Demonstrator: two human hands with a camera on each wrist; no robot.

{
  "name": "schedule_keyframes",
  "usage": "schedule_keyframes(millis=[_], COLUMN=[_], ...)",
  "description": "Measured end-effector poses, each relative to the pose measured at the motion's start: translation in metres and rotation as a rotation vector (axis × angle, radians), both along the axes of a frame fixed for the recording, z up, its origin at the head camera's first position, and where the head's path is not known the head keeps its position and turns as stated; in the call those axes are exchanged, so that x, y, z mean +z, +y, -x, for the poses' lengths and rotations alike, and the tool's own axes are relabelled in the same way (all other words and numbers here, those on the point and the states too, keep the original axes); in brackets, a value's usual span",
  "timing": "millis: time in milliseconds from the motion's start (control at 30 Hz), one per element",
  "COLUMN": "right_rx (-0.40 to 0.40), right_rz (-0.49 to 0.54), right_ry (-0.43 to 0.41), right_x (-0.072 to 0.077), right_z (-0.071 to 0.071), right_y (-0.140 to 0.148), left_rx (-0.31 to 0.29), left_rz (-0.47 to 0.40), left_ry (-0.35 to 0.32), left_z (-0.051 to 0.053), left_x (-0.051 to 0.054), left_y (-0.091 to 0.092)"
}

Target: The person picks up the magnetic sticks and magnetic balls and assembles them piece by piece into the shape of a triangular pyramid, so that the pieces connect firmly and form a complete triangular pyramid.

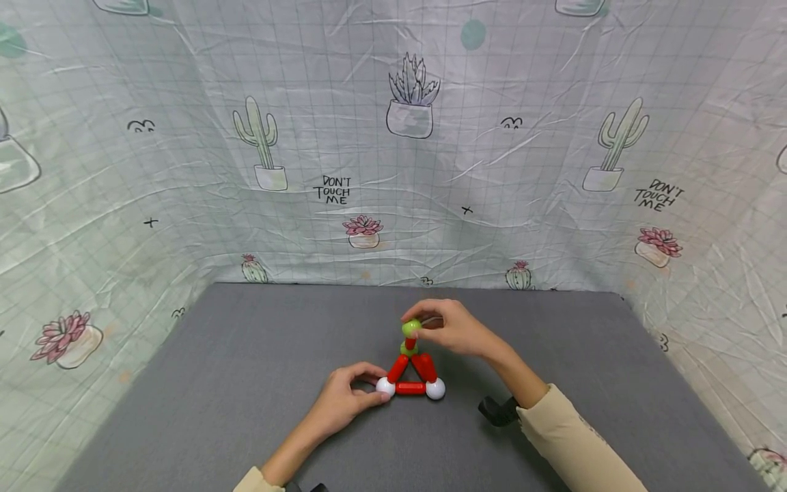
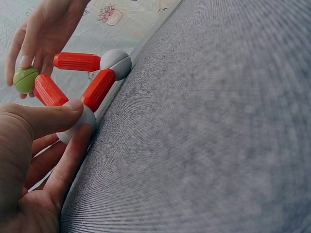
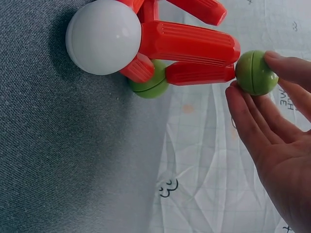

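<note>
A frame of red rods and balls stands on the grey table. My left hand pinches its left white ball between thumb and fingers. A red rod joins that ball to the right white ball. My right hand holds the top green ball in its fingertips. Below, an upright red rod links this ball to a lower green ball. Rods also rise from both white balls; the right one's upper end stands apart from the top green ball.
The grey table surrounds the frame. Behind and at the sides hangs a pale cloth printed with cacti. A black strap piece sits by my right wrist, near the beige sleeve.
</note>
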State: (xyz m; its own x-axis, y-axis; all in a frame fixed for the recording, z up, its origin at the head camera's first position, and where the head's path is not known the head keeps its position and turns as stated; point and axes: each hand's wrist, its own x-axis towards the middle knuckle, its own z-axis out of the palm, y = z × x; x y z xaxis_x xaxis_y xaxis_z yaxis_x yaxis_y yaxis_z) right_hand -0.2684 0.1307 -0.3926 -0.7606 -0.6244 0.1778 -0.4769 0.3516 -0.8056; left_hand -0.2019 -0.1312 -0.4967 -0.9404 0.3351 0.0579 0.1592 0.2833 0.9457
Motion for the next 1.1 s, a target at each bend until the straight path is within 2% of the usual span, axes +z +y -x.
schedule_keyframes(millis=[400,600,767,1100], right_rx=[0.073,0.117,0.129,0.140], right_rz=[-0.013,-0.003,0.012,0.018], right_ry=[0.007,-0.031,-0.072,-0.082], right_x=[0.001,0.001,-0.001,-0.003], right_z=[-0.002,-0.004,-0.008,-0.013], right_y=[0.007,0.011,0.014,0.016], left_rx=[0.006,0.006,0.003,0.011], left_rz=[-0.021,-0.024,-0.028,-0.022], left_ry=[-0.014,-0.012,-0.007,-0.004], left_z=[-0.002,-0.001,-0.001,-0.002], left_x=[0.001,0.001,0.001,0.001], left_y=[0.001,0.001,0.001,0.001])
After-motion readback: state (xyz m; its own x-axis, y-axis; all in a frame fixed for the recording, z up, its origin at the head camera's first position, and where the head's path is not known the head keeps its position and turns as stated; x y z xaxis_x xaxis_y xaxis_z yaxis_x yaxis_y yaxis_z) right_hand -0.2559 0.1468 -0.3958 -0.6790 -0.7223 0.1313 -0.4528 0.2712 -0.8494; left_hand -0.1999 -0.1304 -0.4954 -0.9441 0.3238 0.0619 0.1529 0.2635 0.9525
